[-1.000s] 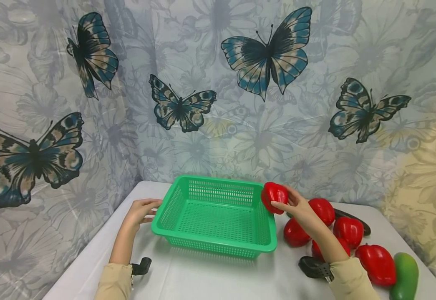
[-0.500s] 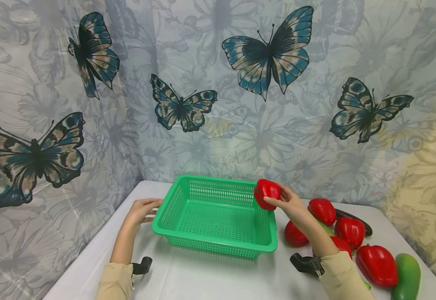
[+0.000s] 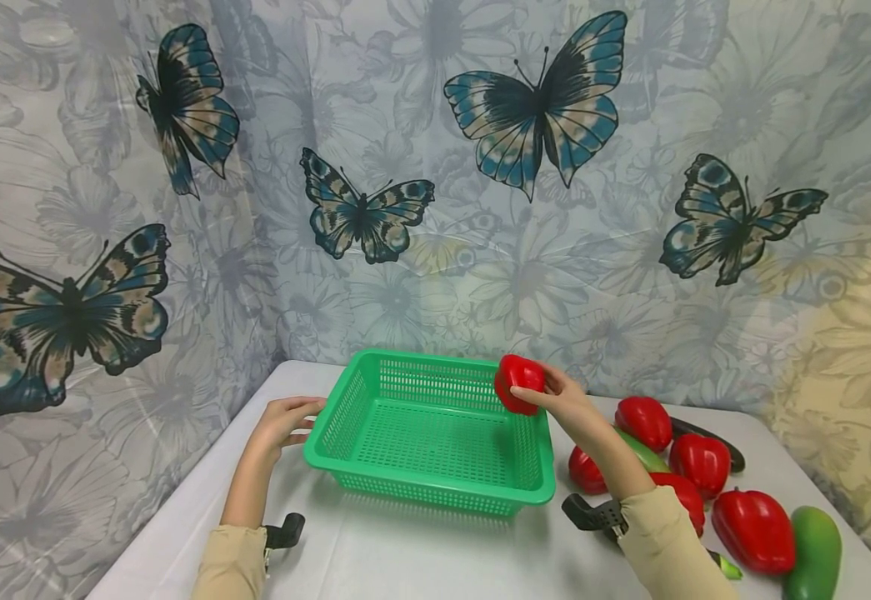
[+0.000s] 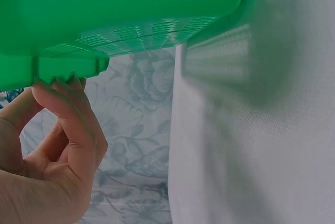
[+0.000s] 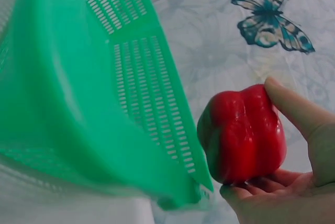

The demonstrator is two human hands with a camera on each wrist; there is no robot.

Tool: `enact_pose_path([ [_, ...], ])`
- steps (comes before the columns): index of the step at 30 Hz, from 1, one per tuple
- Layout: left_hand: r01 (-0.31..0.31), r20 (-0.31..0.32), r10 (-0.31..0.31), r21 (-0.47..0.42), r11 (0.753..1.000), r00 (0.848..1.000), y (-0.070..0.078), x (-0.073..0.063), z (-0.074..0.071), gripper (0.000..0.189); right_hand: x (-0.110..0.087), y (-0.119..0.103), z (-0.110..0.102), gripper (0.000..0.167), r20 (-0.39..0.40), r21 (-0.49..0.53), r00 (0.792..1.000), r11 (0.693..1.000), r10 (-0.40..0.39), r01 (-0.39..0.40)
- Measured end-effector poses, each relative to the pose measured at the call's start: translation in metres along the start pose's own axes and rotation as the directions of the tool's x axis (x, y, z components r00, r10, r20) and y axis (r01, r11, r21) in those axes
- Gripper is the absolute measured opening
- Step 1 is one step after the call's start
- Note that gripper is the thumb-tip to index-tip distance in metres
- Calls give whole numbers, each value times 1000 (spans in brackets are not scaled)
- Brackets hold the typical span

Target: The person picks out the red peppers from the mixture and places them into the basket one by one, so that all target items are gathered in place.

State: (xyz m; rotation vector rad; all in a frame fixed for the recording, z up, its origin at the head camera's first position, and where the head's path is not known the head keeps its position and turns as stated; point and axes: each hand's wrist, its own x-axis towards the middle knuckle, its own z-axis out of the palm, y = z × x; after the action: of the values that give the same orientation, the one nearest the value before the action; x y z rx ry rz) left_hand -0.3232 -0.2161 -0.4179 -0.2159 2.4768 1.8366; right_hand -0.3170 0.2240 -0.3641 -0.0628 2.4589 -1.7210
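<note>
A green plastic basket (image 3: 431, 492) with slotted walls stands on the white table, nothing visible inside it. At its left rim is my left hand (image 3: 281, 425); in the left wrist view its bent fingers (image 4: 73, 114) and thumb meet at the rim's edge. My right hand (image 3: 568, 398) holds a red bell pepper (image 3: 516, 385) between thumb and fingers, over the basket's back right corner in the head view. In the right wrist view the thumb lies on top of the pepper (image 5: 243, 135), with the other fingers beneath it.
Right of the basket lie several more red bell peppers (image 3: 753, 531), a dark elongated vegetable (image 3: 708, 442) and a thick green one (image 3: 813, 552). Another green piece (image 3: 641, 452) shows partly behind my right forearm. A butterfly-patterned curtain (image 3: 405, 308) closes off the back and left.
My right hand has carried the red bell pepper leftward and slightly up, from outside the basket's right rim to over its back right corner. The left hand and basket stay put.
</note>
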Motion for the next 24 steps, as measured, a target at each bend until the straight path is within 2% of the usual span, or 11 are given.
enact_pose_path([
  [8, -1, 3, 1, -6, 1000, 1000, -1, 0, 0, 51, 8, -8, 8, 97, -17, 21, 1000, 999, 25, -25],
  [24, 2, 6, -2, -16, 1000, 1000, -2, 0, -1, 50, 18, -18, 21, 86, -13, -7, 999, 999, 33, -33],
])
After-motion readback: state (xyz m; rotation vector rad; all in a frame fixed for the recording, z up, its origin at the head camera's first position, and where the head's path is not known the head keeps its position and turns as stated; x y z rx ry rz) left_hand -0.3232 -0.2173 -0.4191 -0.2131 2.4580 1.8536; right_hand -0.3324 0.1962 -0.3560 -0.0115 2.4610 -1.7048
